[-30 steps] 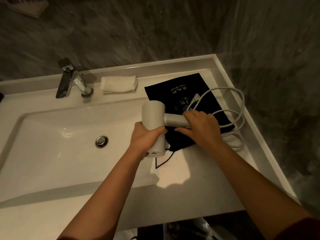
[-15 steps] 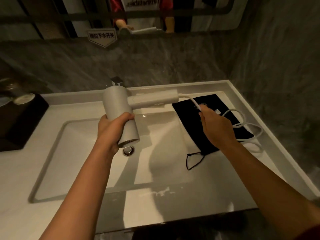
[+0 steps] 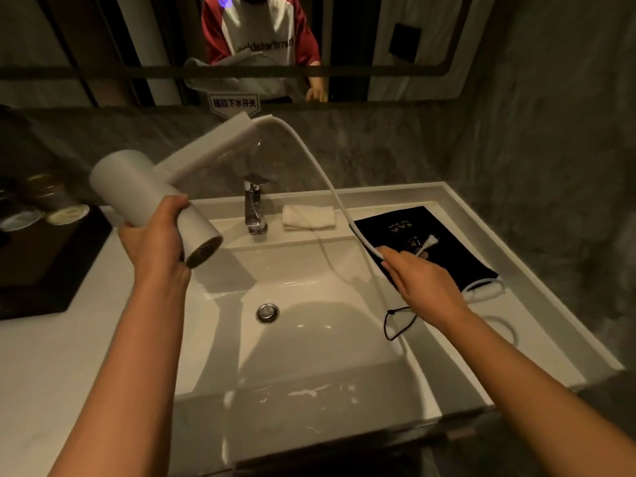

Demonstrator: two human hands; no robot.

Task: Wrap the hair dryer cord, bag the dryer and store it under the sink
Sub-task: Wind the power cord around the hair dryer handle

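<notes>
White matte hair dryer (image 3: pixel 144 191), cylindrical barrel with a flat rectangular handle: held up in the air over the left side of the white rectangular sink basin (image 3: pixel 309 304), barrel mouth with its grille facing down toward the camera, handle angled up and right toward the mirror (image 3: pixel 395 46). Left hand (image 3: pixel 158 235) is wrapped around the barrel from below, fingers closed on it near the grille end.

White round cord (image 3: pixel 309 156) exits the handle tip, arcs down to the right over the basin and runs into the right hand (image 3: pixel 423 284). Right-hand fingers (image 3: pixel 392 259) are closed narrowly around the cord, over the near left edge of the black fabric drawstring bag (image 3: pixel 413 239). Cord end beyond the hand: blurred, plug seems to lie on the bag.

Bag lies flat on the white counter (image 3: pixel 516 321) right of the basin, gold print on top, black drawstring loop (image 3: pixel 395 325) trailing toward the basin edge. Chrome faucet (image 3: pixel 254 208) stands behind the basin, a folded white towel (image 3: pixel 308 216) just right of it. A dark tray (image 3: pixel 44 263) with cups sits at far left.
</notes>
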